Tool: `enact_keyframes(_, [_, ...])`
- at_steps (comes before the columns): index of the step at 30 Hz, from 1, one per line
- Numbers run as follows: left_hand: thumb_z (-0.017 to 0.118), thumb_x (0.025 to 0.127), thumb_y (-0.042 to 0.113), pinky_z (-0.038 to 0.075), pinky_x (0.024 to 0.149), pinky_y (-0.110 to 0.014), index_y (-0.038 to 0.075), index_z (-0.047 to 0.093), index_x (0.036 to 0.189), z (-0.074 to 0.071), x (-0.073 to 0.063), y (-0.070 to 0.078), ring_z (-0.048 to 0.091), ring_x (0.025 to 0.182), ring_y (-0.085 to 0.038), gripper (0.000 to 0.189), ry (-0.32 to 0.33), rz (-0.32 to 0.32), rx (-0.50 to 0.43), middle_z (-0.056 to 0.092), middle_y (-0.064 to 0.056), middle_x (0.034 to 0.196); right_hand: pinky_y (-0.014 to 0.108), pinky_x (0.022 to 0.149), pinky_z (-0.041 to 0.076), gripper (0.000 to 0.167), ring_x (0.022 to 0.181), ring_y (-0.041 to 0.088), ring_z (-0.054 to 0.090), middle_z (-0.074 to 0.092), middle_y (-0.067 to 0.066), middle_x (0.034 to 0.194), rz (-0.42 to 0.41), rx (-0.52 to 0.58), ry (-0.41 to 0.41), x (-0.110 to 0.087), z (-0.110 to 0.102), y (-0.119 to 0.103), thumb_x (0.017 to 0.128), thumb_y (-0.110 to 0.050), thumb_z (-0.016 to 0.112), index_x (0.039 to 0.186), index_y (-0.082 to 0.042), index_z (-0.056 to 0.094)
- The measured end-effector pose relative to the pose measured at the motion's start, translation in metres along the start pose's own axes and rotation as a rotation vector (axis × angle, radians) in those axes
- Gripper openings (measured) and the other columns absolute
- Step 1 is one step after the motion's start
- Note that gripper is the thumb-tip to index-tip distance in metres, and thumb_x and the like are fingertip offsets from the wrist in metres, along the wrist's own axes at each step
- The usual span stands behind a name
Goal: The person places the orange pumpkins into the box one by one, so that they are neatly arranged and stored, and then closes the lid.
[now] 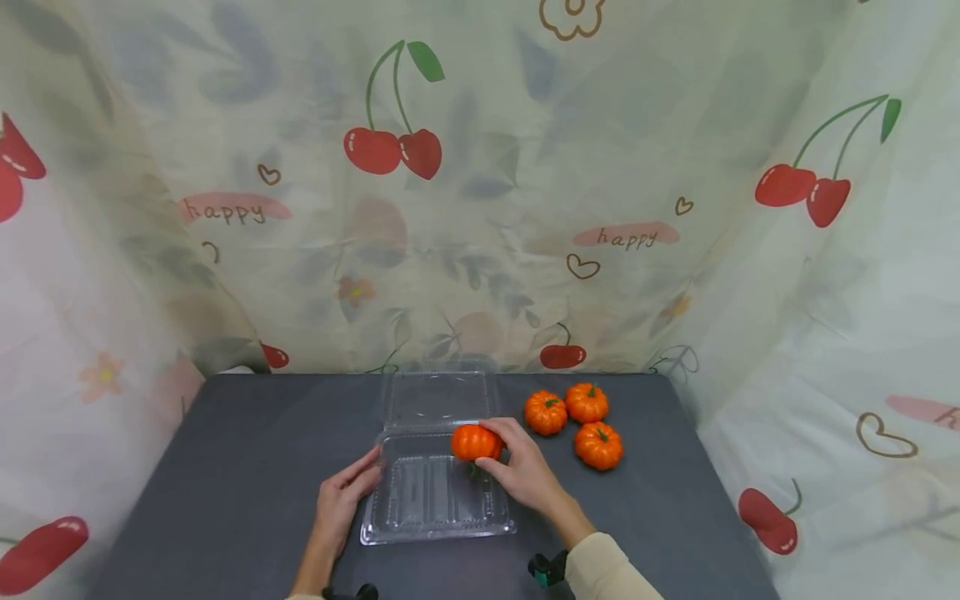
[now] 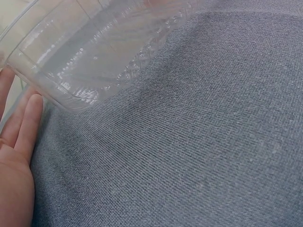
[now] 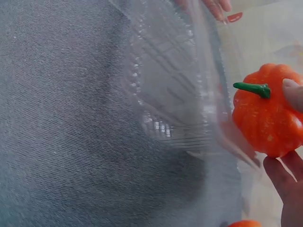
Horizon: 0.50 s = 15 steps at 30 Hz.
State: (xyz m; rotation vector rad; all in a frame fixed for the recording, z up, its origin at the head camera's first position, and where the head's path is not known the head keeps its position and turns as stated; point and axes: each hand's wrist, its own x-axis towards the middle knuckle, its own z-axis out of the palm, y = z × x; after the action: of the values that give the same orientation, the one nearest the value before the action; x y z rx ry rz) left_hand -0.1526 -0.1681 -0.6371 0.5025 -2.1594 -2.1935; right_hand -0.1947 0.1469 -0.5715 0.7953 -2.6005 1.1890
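Though ribbed, glossy pumpkin point(image 3: 265, 118) (green-stemmed)

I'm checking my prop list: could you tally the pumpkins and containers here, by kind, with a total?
Orange pumpkins: 4 (held pumpkin in the right grip; left pumpkin, rear pumpkin and front pumpkin on the table)
Clear plastic container with open lid: 1
Total: 5

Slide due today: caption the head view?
Person's right grip holds an orange pumpkin over an open clear container, left grip touching its side; three pumpkins lie right.
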Motion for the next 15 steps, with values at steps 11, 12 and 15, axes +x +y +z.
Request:
enact_keyframes(11, [0.078, 0.09, 0.021, 0.057, 0.084, -0.012, 0.014, 0.07, 0.133, 0.002, 0.001, 0.002, 0.071, 0.1, 0.007, 0.044, 0.003, 0.009, 0.014, 0.071, -0.004, 0.129, 0.042, 0.102, 0.056, 0.056, 0.118, 0.018, 0.063, 0.062, -0.001, 0.132, 0.018, -0.018, -0.014, -0.002, 0.012, 0.002, 0.086, -0.024, 0.083, 0.137, -0.014, 0.061])
enact_keyframes(12, [0.078, 0.09, 0.02, 0.057, 0.084, -0.012, 0.013, 0.07, 0.132, 0.002, 0.0, 0.001, 0.071, 0.099, 0.007, 0.044, 0.003, 0.009, 0.01, 0.071, -0.003, 0.129, 0.042, 0.101, 0.056, 0.056, 0.117, 0.017, 0.063, 0.062, -0.001, 0.132, 0.019, -0.021, -0.015, -0.004, 0.014, 0.003, 0.086, -0.024, 0.083, 0.137, -0.014, 0.061])
enact_keyframes(15, [0.079, 0.09, 0.019, 0.058, 0.083, -0.013, 0.012, 0.07, 0.132, 0.001, 0.0, 0.0, 0.071, 0.098, 0.008, 0.044, 0.012, 0.004, 0.012, 0.073, 0.002, 0.126, 0.041, 0.102, 0.056, 0.057, 0.119, 0.017, 0.062, 0.062, -0.002, 0.133, 0.026, -0.015, -0.027, -0.005, 0.017, 0.003, 0.086, -0.023, 0.083, 0.138, -0.017, 0.061])
